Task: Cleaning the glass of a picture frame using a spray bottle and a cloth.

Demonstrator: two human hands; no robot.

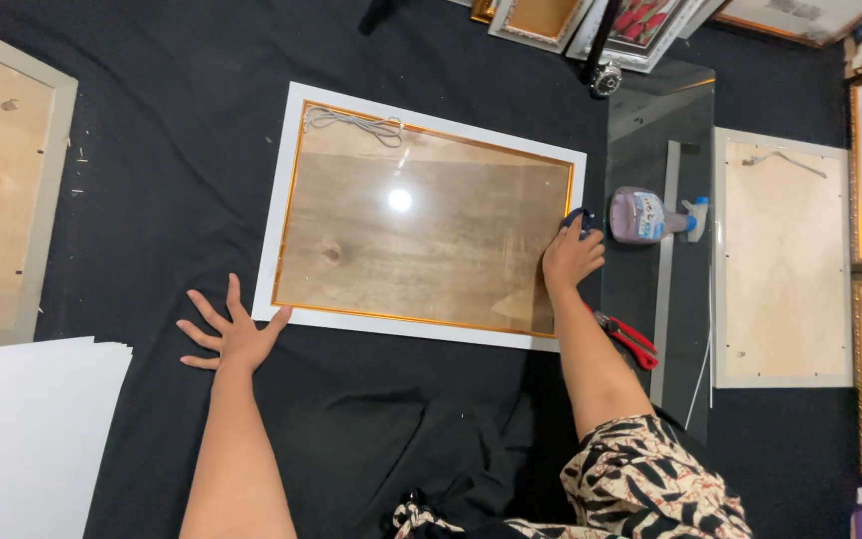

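Your right hand point(571, 258) has its fingers closed on a dark cloth point(579, 220) at the right edge of the white picture frame point(421, 215); your left hand point(231, 334), fingers spread and holding nothing, braces its near-left corner. Wipe in even strokes, pressing lightly on the glass

place: picture-framing workshop | surface: black cloth point(182, 200) as work area | evidence: white/gold frame point(296, 200) w/ glass over wood backing, more frames point(785, 255) face-down all round, some w/ hanging cord | glass sheet point(655, 125), metal ruler point(665, 260), spray bottle point(646, 216), red-handled pliers point(631, 337) | white boards stack point(22, 429) at left
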